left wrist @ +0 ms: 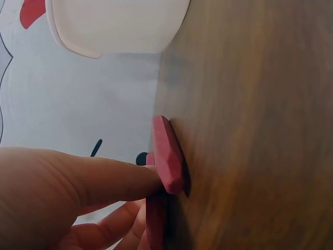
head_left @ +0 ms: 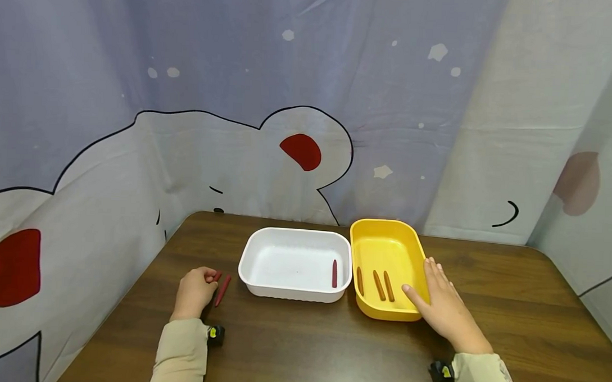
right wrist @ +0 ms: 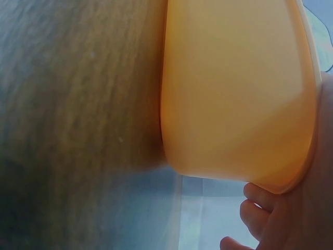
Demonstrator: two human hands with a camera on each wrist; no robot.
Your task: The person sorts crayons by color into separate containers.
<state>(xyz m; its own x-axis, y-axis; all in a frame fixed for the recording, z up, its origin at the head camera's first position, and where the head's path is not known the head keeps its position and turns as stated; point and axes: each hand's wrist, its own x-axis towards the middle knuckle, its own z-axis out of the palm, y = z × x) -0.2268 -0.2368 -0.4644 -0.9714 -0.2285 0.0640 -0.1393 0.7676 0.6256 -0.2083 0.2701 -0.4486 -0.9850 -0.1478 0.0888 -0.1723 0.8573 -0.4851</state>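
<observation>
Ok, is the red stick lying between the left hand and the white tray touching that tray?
Apart: the head view shows bare table between the red stick and the white tray.

My left sleeve point(head_left: 181, 352) and right sleeve point(head_left: 483, 378) are pale beige, the latter patterned along one edge; my wrist cameras point(head_left: 217, 336) are black, marked yellow-green.

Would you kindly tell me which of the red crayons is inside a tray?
It is the red crayon in the right part of the white tray; the other red crayons are outside it, at the left hand.
</observation>
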